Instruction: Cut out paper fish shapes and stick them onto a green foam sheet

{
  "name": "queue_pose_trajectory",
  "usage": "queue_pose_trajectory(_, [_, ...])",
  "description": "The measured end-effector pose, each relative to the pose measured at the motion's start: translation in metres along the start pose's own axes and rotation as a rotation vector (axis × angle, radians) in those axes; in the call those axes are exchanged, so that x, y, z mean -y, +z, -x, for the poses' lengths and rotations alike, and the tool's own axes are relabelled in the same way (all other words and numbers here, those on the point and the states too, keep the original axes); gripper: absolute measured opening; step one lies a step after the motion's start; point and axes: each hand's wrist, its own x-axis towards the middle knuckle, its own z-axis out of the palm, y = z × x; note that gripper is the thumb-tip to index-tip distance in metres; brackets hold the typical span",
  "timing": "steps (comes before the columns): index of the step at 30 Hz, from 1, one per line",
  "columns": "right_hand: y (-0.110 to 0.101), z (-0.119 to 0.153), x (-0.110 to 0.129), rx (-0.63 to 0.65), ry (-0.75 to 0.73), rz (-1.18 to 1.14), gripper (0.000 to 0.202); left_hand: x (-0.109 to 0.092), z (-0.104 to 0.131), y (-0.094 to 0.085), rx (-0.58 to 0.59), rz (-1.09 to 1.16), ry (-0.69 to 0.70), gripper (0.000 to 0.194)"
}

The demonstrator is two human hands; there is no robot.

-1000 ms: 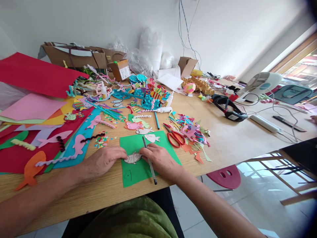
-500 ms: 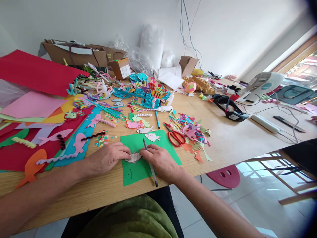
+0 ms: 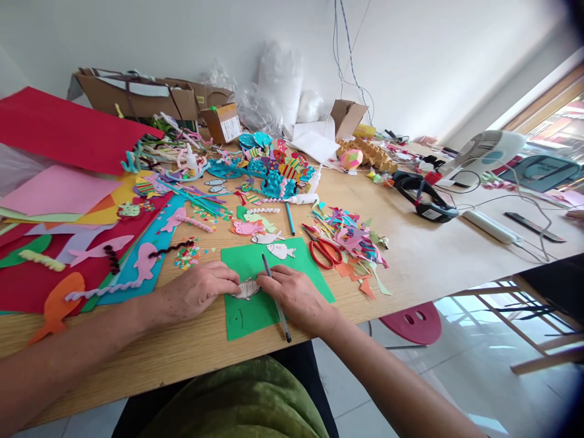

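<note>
A sheet of green paper [image 3: 305,278] lies at the table's front edge, with a small fish outline drawn in its lower left corner. On it lies a white paper fish cutout [image 3: 247,289] with drawn markings. My left hand [image 3: 198,289] is closed, its fingertips pinching or pressing the fish's left end. My right hand [image 3: 296,297] has a pen [image 3: 280,313] tucked between its fingers, tip pointing away from me, while its fingertips touch the fish's right end. Another white paper fish [image 3: 281,250] rests on the sheet's far edge.
Red-handled scissors [image 3: 325,250] lie right of the sheet beside a heap of paper scraps [image 3: 351,234]. A blue marker [image 3: 290,219] lies beyond. Coloured sheets and a pink paper fish [image 3: 146,261] spread at left. A headset [image 3: 424,198] and power strip [image 3: 490,228] sit at right.
Hardly anything differs. Both hands stay at the two ends of the paper fish, and the pen keeps its place; the view has shifted very slightly.
</note>
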Motion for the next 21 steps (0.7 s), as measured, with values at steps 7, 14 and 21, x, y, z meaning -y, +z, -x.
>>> queue_pose_trajectory(7, [0.003,0.0,-0.002,-0.054,0.03,-0.006,0.011,-0.002,-0.002,-0.001,0.0,-0.026,0.006,0.037])
queue_pose_trajectory(14, [0.008,-0.006,-0.007,-0.111,0.098,-0.163,0.007,0.004,-0.004,-0.004,0.011,0.013,0.031,0.039])
queue_pose_trajectory(21, [0.008,-0.008,-0.007,-0.144,0.1,-0.188,0.007,0.01,-0.009,-0.008,-0.003,0.027,0.105,0.04])
